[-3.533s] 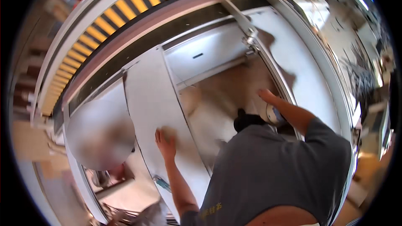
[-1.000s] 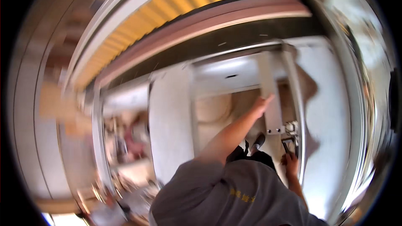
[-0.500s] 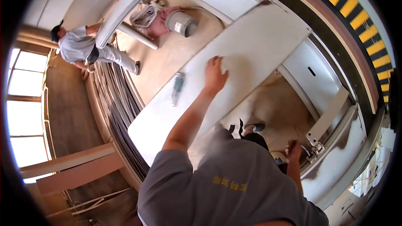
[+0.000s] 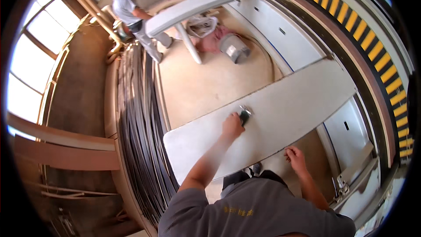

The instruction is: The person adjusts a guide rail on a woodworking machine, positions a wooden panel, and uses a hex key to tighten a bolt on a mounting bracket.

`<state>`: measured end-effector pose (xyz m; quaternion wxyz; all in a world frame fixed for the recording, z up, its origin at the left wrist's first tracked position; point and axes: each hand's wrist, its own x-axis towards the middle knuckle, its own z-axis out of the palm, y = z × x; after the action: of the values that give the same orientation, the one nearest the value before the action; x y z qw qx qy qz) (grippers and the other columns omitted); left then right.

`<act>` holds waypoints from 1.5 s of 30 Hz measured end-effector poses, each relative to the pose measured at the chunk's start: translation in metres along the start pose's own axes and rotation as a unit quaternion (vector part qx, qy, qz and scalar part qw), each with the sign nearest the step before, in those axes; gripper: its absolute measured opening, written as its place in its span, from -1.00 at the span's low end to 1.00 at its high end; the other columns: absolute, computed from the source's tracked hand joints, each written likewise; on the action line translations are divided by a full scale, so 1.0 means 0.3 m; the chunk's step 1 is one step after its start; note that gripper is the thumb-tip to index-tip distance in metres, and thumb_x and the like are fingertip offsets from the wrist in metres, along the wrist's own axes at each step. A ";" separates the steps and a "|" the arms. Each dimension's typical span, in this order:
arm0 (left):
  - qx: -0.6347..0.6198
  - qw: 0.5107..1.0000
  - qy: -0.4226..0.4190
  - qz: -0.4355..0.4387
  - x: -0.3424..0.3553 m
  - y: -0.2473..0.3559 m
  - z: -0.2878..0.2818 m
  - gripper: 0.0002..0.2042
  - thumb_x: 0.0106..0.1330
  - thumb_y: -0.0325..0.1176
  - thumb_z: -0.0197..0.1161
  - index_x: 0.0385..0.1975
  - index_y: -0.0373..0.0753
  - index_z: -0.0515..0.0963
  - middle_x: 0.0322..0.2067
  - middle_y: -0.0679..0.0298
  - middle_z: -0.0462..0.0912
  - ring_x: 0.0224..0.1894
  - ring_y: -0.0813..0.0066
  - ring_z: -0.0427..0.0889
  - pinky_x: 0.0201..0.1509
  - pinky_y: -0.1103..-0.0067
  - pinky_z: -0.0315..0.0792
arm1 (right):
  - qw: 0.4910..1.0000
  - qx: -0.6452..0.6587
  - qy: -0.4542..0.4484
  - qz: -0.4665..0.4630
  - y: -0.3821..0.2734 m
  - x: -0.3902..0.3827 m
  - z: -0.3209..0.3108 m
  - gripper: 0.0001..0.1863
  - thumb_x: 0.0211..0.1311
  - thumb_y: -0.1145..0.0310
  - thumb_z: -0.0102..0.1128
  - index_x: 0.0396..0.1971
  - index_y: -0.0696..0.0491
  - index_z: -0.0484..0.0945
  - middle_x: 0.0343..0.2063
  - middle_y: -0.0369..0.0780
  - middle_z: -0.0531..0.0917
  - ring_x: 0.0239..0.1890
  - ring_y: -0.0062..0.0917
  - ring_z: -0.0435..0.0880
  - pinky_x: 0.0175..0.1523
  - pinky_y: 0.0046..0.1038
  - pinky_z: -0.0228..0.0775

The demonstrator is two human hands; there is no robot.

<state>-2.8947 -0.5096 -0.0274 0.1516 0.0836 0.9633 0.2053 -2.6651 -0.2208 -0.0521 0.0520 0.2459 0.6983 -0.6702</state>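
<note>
A long white board (image 4: 302, 96) lies across in front of me, its rounded end at the left. My left hand (image 4: 233, 126) is closed round a small green hand tool with a metal end (image 4: 244, 115) on the board; its exact kind is unclear. Just off the board's near edge is my right hand (image 4: 296, 158), its fingers curled together. Whatever those fingers might hold is too small to make out.
Dark edging strips (image 4: 139, 136) run along the left. Beyond the board stand a grey bucket (image 4: 234, 47) and a curved work stand (image 4: 197, 6). Another person (image 4: 131, 15) works at the far left. A yellow-and-black striped band (image 4: 351, 22) borders the right side, near a metal clamp (image 4: 341, 189).
My left hand has come down and taken hold of the green tool that lay on the board. My right hand has moved up to the board's near edge. The view has turned.
</note>
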 end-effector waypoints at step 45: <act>-0.615 0.767 -0.024 -0.184 -0.774 -2.125 -0.957 -0.76 0.56 -0.23 0.13 -0.11 -0.32 0.49 -0.38 0.22 0.61 -0.56 0.47 0.52 -0.55 0.51 0.41 | 0.806 -0.514 0.109 -0.273 -0.119 -0.208 1.689 -0.35 0.10 0.35 0.30 0.24 0.21 0.41 0.39 -0.04 0.33 0.48 -0.12 0.20 0.57 -0.05 -0.09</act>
<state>-2.8330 -1.2426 0.0139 0.2284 -0.2016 0.6240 0.7196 -2.7557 -0.7244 -0.0432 -0.0909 0.0542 0.9800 -0.1683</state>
